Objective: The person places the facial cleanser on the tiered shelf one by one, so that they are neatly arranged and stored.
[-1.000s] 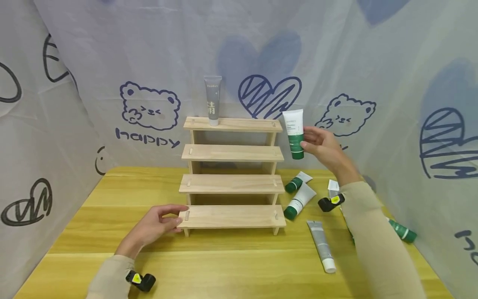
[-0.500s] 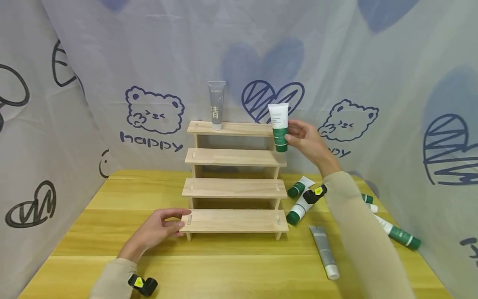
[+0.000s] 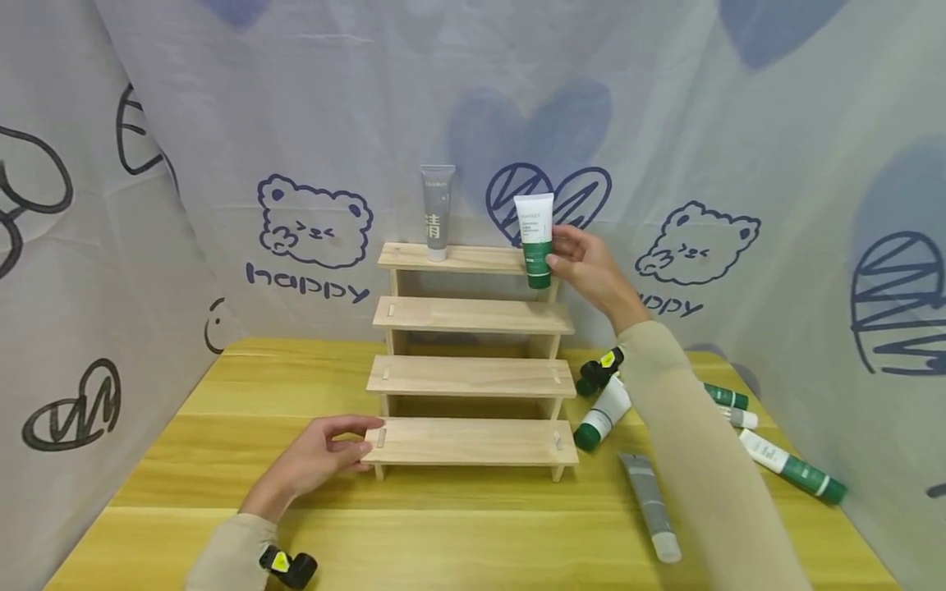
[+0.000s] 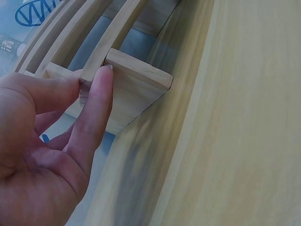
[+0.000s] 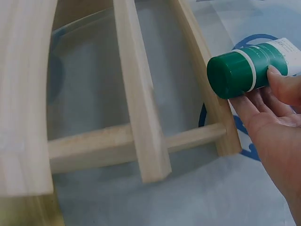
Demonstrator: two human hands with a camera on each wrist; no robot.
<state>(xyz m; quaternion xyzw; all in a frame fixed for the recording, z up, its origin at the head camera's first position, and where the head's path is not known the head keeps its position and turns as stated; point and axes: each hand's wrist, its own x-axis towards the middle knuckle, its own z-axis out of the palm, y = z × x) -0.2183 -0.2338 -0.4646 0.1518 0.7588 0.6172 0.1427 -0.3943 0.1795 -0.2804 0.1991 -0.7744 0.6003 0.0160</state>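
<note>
My right hand (image 3: 591,267) holds a white and green squeeze tube (image 3: 535,238) upright, cap down, between thumb and fingers. In the head view the tube overlaps the right end of the top step of a wooden tiered display stand (image 3: 473,443). The green cap (image 5: 228,75) shows close by the top board in the right wrist view. My left hand (image 3: 321,455) pinches the left end of the lowest step, thumb and index finger at its corner (image 4: 96,70). A grey tube (image 3: 437,213) stands cap down on the top step, left of the held one.
Right of the stand lie a white tube with a green cap (image 3: 602,414) and a grey tube (image 3: 650,509). Several more tubes, one white and green (image 3: 794,468), lie at the table's right edge. A printed cloth (image 3: 310,107) hangs behind and at both sides.
My right hand has carried the white and green tube leftward, from right of the stand to the right end of its top step. The left hand keeps its grip on the lowest step.
</note>
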